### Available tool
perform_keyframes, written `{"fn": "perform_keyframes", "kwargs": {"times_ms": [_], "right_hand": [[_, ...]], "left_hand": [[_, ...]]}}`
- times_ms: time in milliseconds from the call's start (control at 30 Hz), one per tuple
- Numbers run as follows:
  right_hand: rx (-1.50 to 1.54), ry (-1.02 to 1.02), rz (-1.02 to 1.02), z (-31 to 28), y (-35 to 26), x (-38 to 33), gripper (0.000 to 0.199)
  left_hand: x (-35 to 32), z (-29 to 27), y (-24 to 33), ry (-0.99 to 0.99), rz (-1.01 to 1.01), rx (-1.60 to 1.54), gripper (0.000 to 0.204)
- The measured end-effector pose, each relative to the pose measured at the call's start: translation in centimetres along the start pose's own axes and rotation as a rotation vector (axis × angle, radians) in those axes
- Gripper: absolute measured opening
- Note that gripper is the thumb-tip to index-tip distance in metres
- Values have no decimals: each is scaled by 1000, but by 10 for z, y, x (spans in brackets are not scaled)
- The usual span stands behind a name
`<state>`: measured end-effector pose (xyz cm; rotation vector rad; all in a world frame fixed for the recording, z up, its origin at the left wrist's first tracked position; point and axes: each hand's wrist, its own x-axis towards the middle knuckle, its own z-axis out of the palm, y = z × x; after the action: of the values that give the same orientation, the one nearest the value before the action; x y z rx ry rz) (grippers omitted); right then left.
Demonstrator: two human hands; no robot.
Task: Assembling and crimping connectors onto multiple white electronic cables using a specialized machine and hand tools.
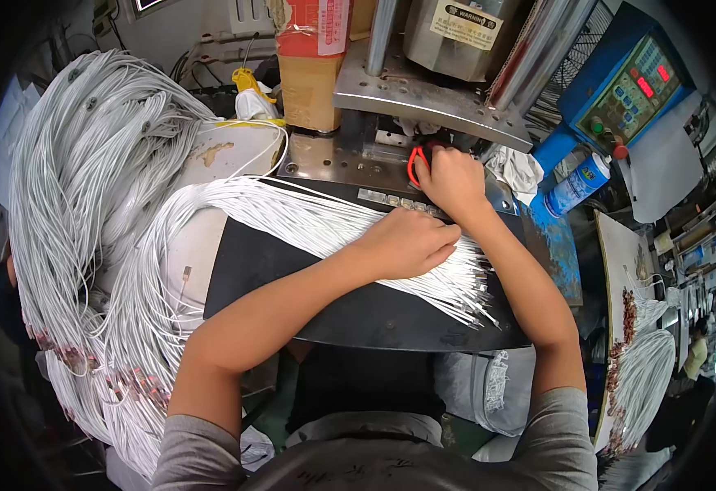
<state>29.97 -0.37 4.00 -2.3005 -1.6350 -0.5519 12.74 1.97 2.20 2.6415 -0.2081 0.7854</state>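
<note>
Head view: rests left hand [407, 244] on white cable bundle [309, 225], with fingers curled; can't tell if clamped. Has right hand [454, 184] at red-handled tool [412, 168]; can't tell if gripped. Has bundle fanned across black board [252, 263], probably to put tips [482, 296] within reach near metal strip [370, 195].
</note>
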Motion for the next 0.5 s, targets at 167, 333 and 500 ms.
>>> {"fn": "perform_keyframes", "kwargs": {"times_ms": [167,333,500], "right_hand": [[38,58,-28,1,4,-16,40],[89,85,-22,-12,11,-25,43],[112,88,128,-22,37,-12,45]], "left_hand": [[-2,2,1,9,0,-7,16],[-4,4,-1,37,16,-22,15],[-1,1,0,-32,-16,7,16]]}}
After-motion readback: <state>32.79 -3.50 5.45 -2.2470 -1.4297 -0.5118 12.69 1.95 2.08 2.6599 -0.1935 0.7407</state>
